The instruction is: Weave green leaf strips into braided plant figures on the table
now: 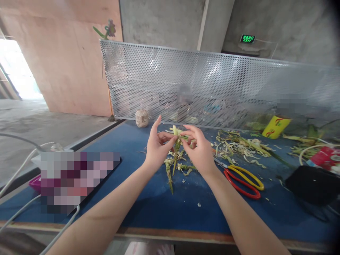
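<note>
My left hand [158,147] and my right hand [199,148] meet above the middle of the blue table. Between their fingertips is a braided leaf piece [175,131], pale green at its top, with plaited green strands [169,173] hanging below. My left thumb and forefinger pinch it from the left. From the right, my right fingertips close on a thin green strip beside it; the exact grip is partly hidden by the fingers. Scissors [243,179] with one red and one yellow handle lie to the right of my right wrist.
Leaf scraps [239,147] are strewn at the right. A yellow roll [276,126] stands by the perforated metal screen [164,74]. A whitish cylinder [142,118] stands at the back left. A blurred-out tablet-like slab [79,180] and cables lie left; a black object [305,185] lies right.
</note>
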A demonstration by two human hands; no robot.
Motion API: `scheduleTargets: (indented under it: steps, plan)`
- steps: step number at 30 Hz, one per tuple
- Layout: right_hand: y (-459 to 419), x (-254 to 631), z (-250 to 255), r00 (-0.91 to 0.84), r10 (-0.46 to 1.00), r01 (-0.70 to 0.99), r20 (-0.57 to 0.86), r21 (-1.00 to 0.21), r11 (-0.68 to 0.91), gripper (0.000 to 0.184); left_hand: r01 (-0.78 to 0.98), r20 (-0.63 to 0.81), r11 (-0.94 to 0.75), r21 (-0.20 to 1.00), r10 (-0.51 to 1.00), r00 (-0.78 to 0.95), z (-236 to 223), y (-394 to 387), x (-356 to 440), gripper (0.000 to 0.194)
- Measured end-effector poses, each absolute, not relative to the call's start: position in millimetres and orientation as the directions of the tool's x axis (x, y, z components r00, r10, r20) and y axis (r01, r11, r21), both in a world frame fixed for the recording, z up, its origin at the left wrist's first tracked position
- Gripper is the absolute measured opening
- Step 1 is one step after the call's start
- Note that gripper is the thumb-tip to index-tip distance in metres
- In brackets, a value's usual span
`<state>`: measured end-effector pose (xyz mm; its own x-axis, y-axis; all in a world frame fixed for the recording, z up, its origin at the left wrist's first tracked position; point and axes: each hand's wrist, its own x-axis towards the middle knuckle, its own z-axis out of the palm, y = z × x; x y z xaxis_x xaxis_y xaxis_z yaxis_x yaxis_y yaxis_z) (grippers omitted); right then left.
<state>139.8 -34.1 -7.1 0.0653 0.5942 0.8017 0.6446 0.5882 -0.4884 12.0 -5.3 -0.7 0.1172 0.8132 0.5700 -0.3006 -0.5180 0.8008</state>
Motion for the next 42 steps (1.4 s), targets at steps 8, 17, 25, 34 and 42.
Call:
scheduleTargets:
  steps: [8, 17, 25, 34, 42]
  plan:
    - [-38, 146, -2, -0.041, 0.552, 0.756, 0.833, -0.335, 0.562, 0.035, -0.308, 0.570, -0.509, 0.804, 0.807, 0.154, -2, -6, 11, 0.086]
    - [-38, 151, 0, -0.225, 0.434, 0.876, 0.873, -0.014, 0.483, 0.026, -0.300, 0.550, -0.483, 0.822, 0.809, 0.204, -2, -6, 10, 0.092]
    - [-42, 152, 6, -0.289, 0.426, 0.894, 0.857, 0.082, 0.440, 0.024, -0.344, 0.502, -0.425, 0.837, 0.846, 0.177, -1, -4, 9, 0.092]
    - [-38, 155, 2, -0.249, 0.473, 0.885, 0.845, -0.001, 0.466, 0.028, -0.316, 0.547, -0.466, 0.826, 0.798, 0.254, -1, -7, 12, 0.085]
    - [-40, 151, 0, -0.137, 0.481, 0.792, 0.866, -0.195, 0.578, 0.028, -0.330, 0.568, -0.485, 0.810, 0.789, 0.236, 0, -7, 11, 0.083]
